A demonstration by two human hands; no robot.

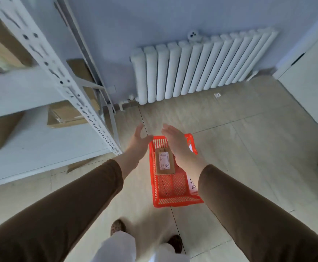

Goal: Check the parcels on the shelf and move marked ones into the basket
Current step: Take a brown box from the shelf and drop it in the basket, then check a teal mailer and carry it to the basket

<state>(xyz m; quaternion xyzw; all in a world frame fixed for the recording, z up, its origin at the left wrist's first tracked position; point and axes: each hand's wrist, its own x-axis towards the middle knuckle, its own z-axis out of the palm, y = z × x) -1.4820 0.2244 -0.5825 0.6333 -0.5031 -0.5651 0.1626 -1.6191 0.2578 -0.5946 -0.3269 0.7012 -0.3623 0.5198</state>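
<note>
A red plastic basket [175, 202] stands on the floor ahead of my feet. Inside it lies a flat brown parcel [164, 163] with a white label facing up. My left hand [138, 141] hovers over the basket's left rim, fingers straight and empty. My right hand [175, 140] hovers over the basket's far right part, also with straight fingers and holding nothing. The parcel sits between and below both hands, apart from them. To the left stands a white metal shelf [31, 148] with brown cardboard parcels [67, 116] on its levels.
A white radiator [197, 69] runs along the blue back wall. A white cabinet or door [309, 87] stands at the right. A slotted shelf upright [90, 116] leans close to my left hand. Pale tiled floor [248, 148] surrounds the basket.
</note>
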